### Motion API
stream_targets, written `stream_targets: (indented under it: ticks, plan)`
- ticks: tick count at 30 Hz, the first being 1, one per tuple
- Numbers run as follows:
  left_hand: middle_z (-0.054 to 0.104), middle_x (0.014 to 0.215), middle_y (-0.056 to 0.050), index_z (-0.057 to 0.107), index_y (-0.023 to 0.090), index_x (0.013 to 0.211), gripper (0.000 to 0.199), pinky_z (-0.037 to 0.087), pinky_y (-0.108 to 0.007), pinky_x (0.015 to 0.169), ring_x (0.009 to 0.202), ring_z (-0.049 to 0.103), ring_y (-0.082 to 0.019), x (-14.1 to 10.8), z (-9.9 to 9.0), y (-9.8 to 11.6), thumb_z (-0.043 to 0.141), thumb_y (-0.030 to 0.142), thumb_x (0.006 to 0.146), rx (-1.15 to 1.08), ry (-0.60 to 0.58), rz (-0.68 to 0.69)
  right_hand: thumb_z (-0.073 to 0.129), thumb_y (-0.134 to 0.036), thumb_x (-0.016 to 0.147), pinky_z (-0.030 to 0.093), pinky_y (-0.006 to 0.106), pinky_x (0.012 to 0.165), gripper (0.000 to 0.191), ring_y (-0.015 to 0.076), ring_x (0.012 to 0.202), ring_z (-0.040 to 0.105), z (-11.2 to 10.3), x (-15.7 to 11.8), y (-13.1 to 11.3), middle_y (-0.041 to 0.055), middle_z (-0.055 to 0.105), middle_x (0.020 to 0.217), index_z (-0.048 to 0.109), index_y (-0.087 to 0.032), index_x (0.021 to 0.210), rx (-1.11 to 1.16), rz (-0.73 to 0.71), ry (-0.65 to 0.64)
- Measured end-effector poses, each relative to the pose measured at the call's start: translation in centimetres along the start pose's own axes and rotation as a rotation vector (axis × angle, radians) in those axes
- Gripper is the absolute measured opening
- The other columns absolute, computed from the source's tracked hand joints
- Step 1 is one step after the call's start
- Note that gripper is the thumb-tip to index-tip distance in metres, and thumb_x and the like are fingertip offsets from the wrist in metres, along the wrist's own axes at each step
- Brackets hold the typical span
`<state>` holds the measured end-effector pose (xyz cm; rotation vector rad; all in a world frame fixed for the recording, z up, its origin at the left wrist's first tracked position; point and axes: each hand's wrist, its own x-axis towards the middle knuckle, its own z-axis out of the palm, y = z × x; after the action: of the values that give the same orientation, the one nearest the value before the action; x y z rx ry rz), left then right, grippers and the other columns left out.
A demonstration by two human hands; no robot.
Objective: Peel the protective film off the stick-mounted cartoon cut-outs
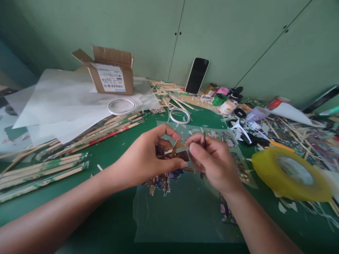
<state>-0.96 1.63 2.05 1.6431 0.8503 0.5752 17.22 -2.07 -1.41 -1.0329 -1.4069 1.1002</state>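
Note:
My left hand (156, 155) grips a small cut-out figure (177, 151) in brown and purple between thumb and fingers. Close to its right side, my right hand (212, 158) is closed in a pinch, with a thin dark tool (204, 139) showing between its fingers. The fingertips of both hands nearly meet at the figure's upper edge. More printed cut-outs (159, 183) show just below my left hand. Under both hands lies a clear plastic sheet (180, 218) on the green table. Printed pieces (241, 169) lie to the right, partly behind my right hand.
A yellow tape roll (267, 173) lies at the right, near scraps and sticks. Behind stand an open cardboard box (113, 79) and a phone (197, 76). White tape rings (180, 121), paint jars (227, 107) and wrapped sticks (47, 171) surround the work area.

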Motion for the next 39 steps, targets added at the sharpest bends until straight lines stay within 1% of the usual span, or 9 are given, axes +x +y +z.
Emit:
stream_targets:
  ticks: [4, 7, 9, 12, 15, 20, 30, 36, 39]
  plan:
    - [0.061, 0.062, 0.003, 0.054, 0.019, 0.097, 0.037, 0.040, -0.019, 0.047, 0.055, 0.058, -0.012, 0.2, -0.1, -0.1, 0.075, 0.033, 0.070, -0.012, 0.047, -0.047, 0.061, -0.035, 0.088, 0.026, 0.020, 0.041, 0.024, 0.0041, 0.042, 0.031, 0.0, -0.2, -0.1, -0.0082, 0.037, 0.052, 0.055, -0.020, 0.071, -0.025, -0.040, 0.031]
    - [0.054, 0.057, 0.004, 0.061, 0.016, 0.084, 0.024, 0.035, -0.018, 0.043, 0.048, 0.048, -0.008, 0.2, -0.2, -0.2, 0.067, 0.038, 0.078, -0.052, -0.006, -0.060, 0.058, -0.036, 0.090, 0.025, 0.021, 0.041, 0.022, 0.0051, 0.042, 0.029, 0.1, -0.4, -0.1, -0.0085, 0.034, 0.051, 0.054, -0.021, 0.074, 0.002, -0.079, 0.052]
    - [0.052, 0.055, 0.004, 0.061, 0.015, 0.075, 0.026, 0.033, -0.017, 0.041, 0.045, 0.044, -0.006, 0.1, -0.2, -0.3, 0.062, 0.039, 0.082, -0.057, -0.023, -0.059, 0.050, -0.037, 0.094, 0.024, 0.021, 0.041, 0.021, 0.0063, 0.044, 0.030, 0.2, -0.6, -0.1, -0.0073, 0.035, 0.055, 0.054, -0.022, 0.080, -0.032, -0.117, 0.049]
    - [0.055, 0.057, 0.003, 0.057, 0.016, 0.074, 0.029, 0.034, -0.017, 0.041, 0.046, 0.046, -0.006, 0.0, -0.1, -0.5, 0.060, 0.043, 0.084, -0.055, 0.063, -0.052, 0.039, -0.032, 0.098, 0.029, 0.023, 0.045, 0.021, 0.0080, 0.050, 0.035, 0.2, -0.7, -0.1, -0.0049, 0.040, 0.061, 0.053, -0.022, 0.086, -0.269, -0.226, 0.065]
    - [0.055, 0.057, 0.003, 0.057, 0.017, 0.075, 0.029, 0.034, -0.017, 0.040, 0.044, 0.048, -0.007, 0.0, -0.1, -0.6, 0.063, 0.045, 0.081, -0.067, 0.110, -0.071, 0.040, -0.023, 0.098, 0.031, 0.023, 0.049, 0.019, 0.0080, 0.052, 0.038, 0.2, -0.7, 0.0, -0.0050, 0.040, 0.061, 0.050, -0.021, 0.082, -0.495, -0.323, 0.056]
    - [0.054, 0.054, 0.004, 0.057, 0.016, 0.075, 0.028, 0.035, -0.017, 0.039, 0.042, 0.048, -0.007, -0.1, -0.2, -0.5, 0.065, 0.043, 0.080, -0.094, 0.105, -0.064, 0.042, -0.019, 0.096, 0.031, 0.021, 0.049, 0.017, 0.0068, 0.052, 0.040, 0.3, -0.5, -0.2, -0.0052, 0.042, 0.061, 0.048, -0.020, 0.080, -0.586, -0.388, 0.017]
    - [0.050, 0.054, 0.005, 0.058, 0.016, 0.073, 0.020, 0.032, -0.017, 0.042, 0.046, 0.042, -0.006, -0.2, -0.3, -0.3, 0.070, 0.031, 0.076, -0.179, 0.028, -0.094, 0.042, -0.014, 0.094, 0.031, 0.023, 0.048, 0.015, 0.0084, 0.050, 0.042, 0.7, -0.7, -0.1, -0.0040, 0.047, 0.063, 0.044, -0.022, 0.081, -0.674, -0.434, 0.035]
    - [0.054, 0.058, 0.003, 0.061, 0.016, 0.073, 0.020, 0.033, -0.019, 0.045, 0.050, 0.044, -0.008, -0.2, -0.2, -0.1, 0.070, 0.034, 0.075, -0.235, 0.066, -0.087, 0.041, -0.018, 0.095, 0.032, 0.024, 0.047, 0.014, 0.0094, 0.049, 0.043, 0.8, -1.1, -0.1, -0.0039, 0.047, 0.061, 0.047, -0.022, 0.084, -0.601, -0.333, -0.011]
    - [0.055, 0.060, 0.002, 0.061, 0.016, 0.074, 0.019, 0.033, -0.020, 0.047, 0.051, 0.045, -0.008, -0.2, -0.4, -0.1, 0.070, 0.033, 0.076, -0.221, 0.050, -0.095, 0.041, -0.018, 0.096, 0.030, 0.024, 0.046, 0.014, 0.0089, 0.049, 0.040, 0.7, -1.1, -0.2, -0.0044, 0.044, 0.061, 0.046, -0.022, 0.083, -0.568, -0.333, -0.037]
